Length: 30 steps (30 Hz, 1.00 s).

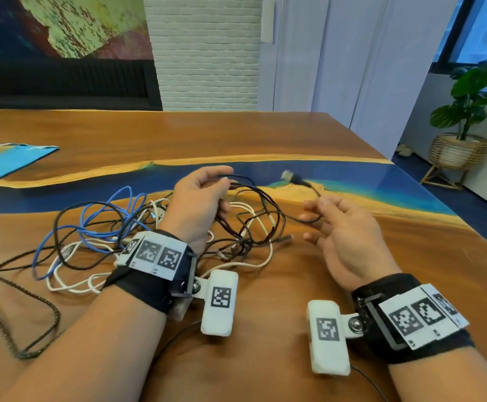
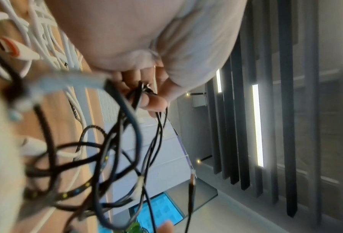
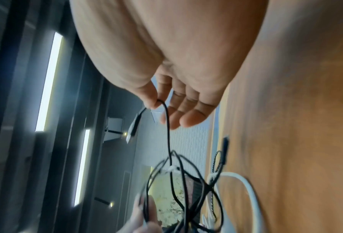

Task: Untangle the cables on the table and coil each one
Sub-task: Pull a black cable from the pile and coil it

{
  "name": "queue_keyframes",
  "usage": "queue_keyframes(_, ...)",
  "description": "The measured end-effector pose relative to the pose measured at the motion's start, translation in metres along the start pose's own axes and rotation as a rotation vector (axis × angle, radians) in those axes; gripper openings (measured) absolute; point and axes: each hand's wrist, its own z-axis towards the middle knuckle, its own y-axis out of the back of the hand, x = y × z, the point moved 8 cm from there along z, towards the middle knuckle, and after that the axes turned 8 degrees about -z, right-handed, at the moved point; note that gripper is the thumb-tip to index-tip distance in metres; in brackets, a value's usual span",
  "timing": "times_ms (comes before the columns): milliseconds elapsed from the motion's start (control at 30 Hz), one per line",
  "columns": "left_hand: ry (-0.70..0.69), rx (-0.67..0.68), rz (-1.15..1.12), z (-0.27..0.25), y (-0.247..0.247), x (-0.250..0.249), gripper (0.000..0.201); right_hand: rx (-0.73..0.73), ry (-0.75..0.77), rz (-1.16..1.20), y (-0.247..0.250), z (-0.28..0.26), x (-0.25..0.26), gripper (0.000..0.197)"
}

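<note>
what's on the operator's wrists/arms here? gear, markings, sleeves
Both forearms are bare, with no sleeves and no gloves. Each wrist carries a black strap: the left wrist band and right wrist band bear white panels printed with black square fiducial tags. A white rounded camera pod, also tagged, hangs off each band; thin dark leads trail from them.

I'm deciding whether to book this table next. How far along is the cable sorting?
Early. No coiled cable shows. In hand: the left hand holds loops of the thin black cable while the right hand pinches it near its silver-tipped plug. Left: the blue cable, white cables and dark braided cable lie tangled.
</note>
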Motion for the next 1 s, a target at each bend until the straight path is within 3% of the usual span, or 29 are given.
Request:
queue_keyframes(100, 0.015, -0.102, -0.096, 0.004, 0.013, -0.004, 0.029, -0.108, -0.007, 0.091, 0.018, 0.002, 0.008, 0.016)
queue_keyframes(167, 0.031, -0.088, -0.169, 0.003, 0.012, -0.007, 0.034, -0.118, -0.018, 0.066, 0.021, 0.002, 0.008, 0.015)
queue_keyframes(400, 0.029, 0.053, -0.304, -0.003, -0.007, -0.008, 0.037, 0.052, -0.051, 0.175, 0.002, 0.001, 0.003, 0.015)
queue_keyframes(533, -0.021, -0.056, -0.278, 0.000, 0.005, -0.013, 0.037, -0.104, -0.018, 0.346, 0.022, 0.002, 0.010, 0.018)
queue_keyframes(667, -0.037, -0.127, -0.336, 0.003, 0.015, -0.016, 0.036, -0.257, -0.032, 0.348, 0.042, 0.006, 0.004, 0.017)
queue_keyframes(867, -0.005, 0.016, -0.414, -0.001, -0.004, -0.014, 0.030, -0.089, -0.058, 0.314, 0.023, 0.007, -0.001, 0.060)
queue_keyframes(1000, 0.007, 0.096, -0.442, -0.008, -0.017, -0.013, 0.029, 0.106, -0.058, 0.074, -0.003, 0.002, -0.004, 0.044)
